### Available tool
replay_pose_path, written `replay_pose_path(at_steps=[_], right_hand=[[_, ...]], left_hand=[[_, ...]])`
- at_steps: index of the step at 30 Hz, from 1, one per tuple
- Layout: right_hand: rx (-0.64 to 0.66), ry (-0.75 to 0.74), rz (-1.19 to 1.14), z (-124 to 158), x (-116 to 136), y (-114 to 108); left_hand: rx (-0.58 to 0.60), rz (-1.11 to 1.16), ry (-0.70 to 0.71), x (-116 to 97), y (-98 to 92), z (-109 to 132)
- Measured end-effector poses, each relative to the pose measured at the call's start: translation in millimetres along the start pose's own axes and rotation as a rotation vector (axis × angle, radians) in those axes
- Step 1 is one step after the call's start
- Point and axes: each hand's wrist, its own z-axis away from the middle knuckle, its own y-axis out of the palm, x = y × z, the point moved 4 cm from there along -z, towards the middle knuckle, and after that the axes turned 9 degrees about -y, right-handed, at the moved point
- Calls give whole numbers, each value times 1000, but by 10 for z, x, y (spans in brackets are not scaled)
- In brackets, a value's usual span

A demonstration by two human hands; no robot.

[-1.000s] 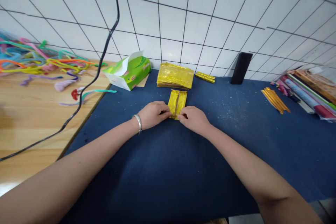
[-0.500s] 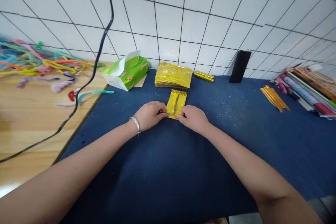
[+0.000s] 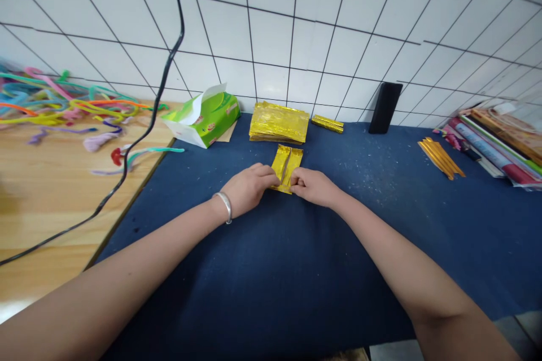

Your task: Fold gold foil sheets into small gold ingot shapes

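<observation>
A folded gold foil sheet (image 3: 288, 164) lies on the dark blue cloth (image 3: 296, 271), its two long sides turned in toward the middle. My left hand (image 3: 249, 187), with a silver bangle at the wrist, pinches the sheet's near left corner. My right hand (image 3: 314, 186) is closed on the near right corner. Both hands rest on the cloth with their fingers curled round the foil's near edge. Just behind the sheet sits a stack of gold foil sheets (image 3: 278, 122).
A green tissue box (image 3: 205, 117) stands left of the stack. Folded gold strips (image 3: 327, 123) and a black upright block (image 3: 384, 107) lie at the back; more gold strips (image 3: 440, 158) and paper rolls (image 3: 495, 146) at right. Colored pipe cleaners (image 3: 63, 107) and a black cable (image 3: 139, 135) cross the wooden table.
Both hands stay on the foil's near edge; the fingers have tightened and shifted slightly on it. The view has tilted a little.
</observation>
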Motion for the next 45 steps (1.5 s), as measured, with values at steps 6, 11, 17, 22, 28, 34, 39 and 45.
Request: replay_pose_path(at_steps=[6,11,17,22,28,34,39,45], right_hand=[[17,14,-49,1,-9,-7],[-14,-53,42,21,176,41],[64,-200,-127,49,210,-150],[-318,29,300,97,-279,-610],[-262,-66,490,58,-448,-440],[-204,-266,622,61,-288,-286],[-171,-370,684,98,-211,-272],[-205,-443,621,83,-110,-163]], left_hand=[[55,-213,31,-196,-15,24],[35,-309,123,-272,-77,22],[21,-279,266,-136,-134,-2],[14,-284,259,115,-117,-5],[82,-224,208,307,-113,21],[103,-155,147,316,-138,34],[110,-151,124,347,-176,42],[103,-162,101,474,-218,78]])
